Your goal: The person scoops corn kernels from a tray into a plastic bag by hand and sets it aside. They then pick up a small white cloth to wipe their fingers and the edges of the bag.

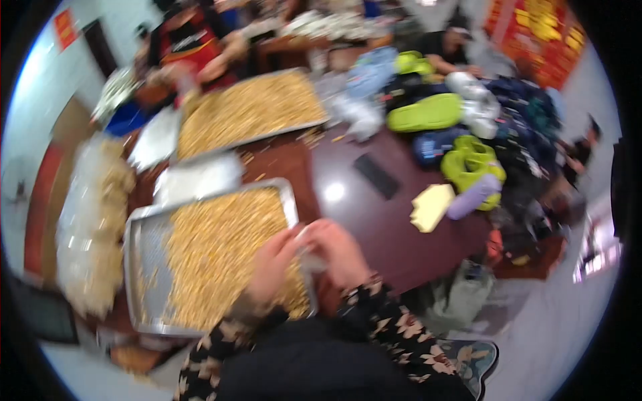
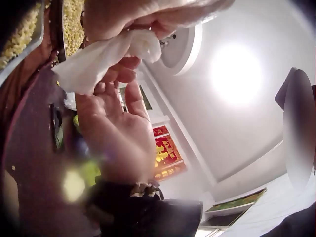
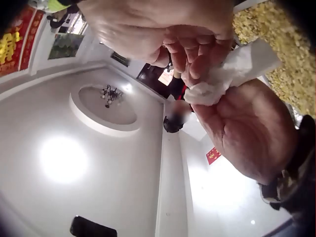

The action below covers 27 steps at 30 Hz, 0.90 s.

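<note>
My two hands meet over the right edge of the near metal tray (image 1: 292,207), which holds a layer of small golden-yellow food pieces (image 1: 221,247). Between them is a thin, whitish, translucent plastic bag (image 2: 94,64), its one end bunched up. The left hand (image 1: 273,260) pinches the bag from the tray side. The right hand (image 1: 342,254) has its fingers curled at the bunched end, seen also in the right wrist view, where the bag (image 3: 237,69) spreads out over the left palm.
Behind the near tray lie a stack of clear bags (image 1: 197,177) and a second filled tray (image 1: 251,110). Large filled bags (image 1: 93,220) stand at left. A dark phone-like slab (image 1: 376,176), yellow sheet (image 1: 431,207) and green slippers (image 1: 424,113) lie rightward. People sit across the table.
</note>
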Each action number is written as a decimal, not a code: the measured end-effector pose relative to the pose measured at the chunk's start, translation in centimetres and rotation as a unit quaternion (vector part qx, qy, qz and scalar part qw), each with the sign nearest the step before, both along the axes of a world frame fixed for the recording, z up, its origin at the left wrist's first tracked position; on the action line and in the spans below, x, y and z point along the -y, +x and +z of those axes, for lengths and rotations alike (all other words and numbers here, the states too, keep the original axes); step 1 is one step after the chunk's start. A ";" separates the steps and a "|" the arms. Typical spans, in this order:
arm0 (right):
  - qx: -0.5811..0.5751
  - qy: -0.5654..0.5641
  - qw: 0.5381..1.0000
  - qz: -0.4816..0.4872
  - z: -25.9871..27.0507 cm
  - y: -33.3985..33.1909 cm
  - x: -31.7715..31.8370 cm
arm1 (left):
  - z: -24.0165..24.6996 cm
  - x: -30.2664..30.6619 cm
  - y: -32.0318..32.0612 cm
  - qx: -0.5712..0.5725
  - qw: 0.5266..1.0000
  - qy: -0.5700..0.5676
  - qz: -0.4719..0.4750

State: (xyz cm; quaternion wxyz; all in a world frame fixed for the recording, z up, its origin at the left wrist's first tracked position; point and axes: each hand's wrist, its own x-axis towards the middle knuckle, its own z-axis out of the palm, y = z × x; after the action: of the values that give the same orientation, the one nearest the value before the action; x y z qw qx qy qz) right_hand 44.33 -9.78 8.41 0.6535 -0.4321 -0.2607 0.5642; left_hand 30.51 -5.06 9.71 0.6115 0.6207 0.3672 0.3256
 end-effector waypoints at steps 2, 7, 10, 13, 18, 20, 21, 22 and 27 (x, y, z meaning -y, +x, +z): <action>0.159 0.053 0.986 -0.008 -0.2 0.3 0.1 | 0.1 0.3 -0.2 -0.032 0.999 0.000 -0.008; 0.230 0.034 0.973 -0.008 -2.0 -1.1 -0.2 | -3.0 0.2 -1.7 0.161 0.966 -0.199 0.017; 0.198 0.031 0.980 0.009 -2.1 -1.6 0.4 | -3.8 -0.2 -2.1 0.188 0.961 -0.197 0.051; 0.213 0.031 0.977 0.003 -1.5 -1.4 0.8 | -3.9 -0.2 -2.2 0.108 0.984 -0.131 0.060; 0.218 0.029 0.975 0.016 -2.1 -1.2 0.9 | -2.9 -0.1 -2.2 0.071 0.991 -0.112 0.031; 0.230 0.029 0.973 0.020 -1.8 -1.2 1.3 | -2.7 0.0 -2.3 0.039 0.994 -0.095 0.024; 0.243 0.028 0.969 0.024 -1.6 -1.2 1.5 | -2.3 0.2 -2.2 0.022 0.997 -0.068 0.019; 0.242 0.029 0.970 0.024 -1.5 -1.2 1.6 | -2.0 0.3 -2.2 0.004 0.999 -0.042 0.014; 0.225 0.016 0.974 0.030 -2.0 -1.4 1.6 | -1.9 0.2 -2.7 -0.056 0.998 -0.003 -0.004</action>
State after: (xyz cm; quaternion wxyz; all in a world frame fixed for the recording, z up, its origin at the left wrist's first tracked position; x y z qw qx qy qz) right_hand 42.94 -11.43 6.38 0.5681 -0.5292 -0.4229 0.4672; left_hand 27.77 -5.25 7.78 0.5929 0.6377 0.3996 0.2867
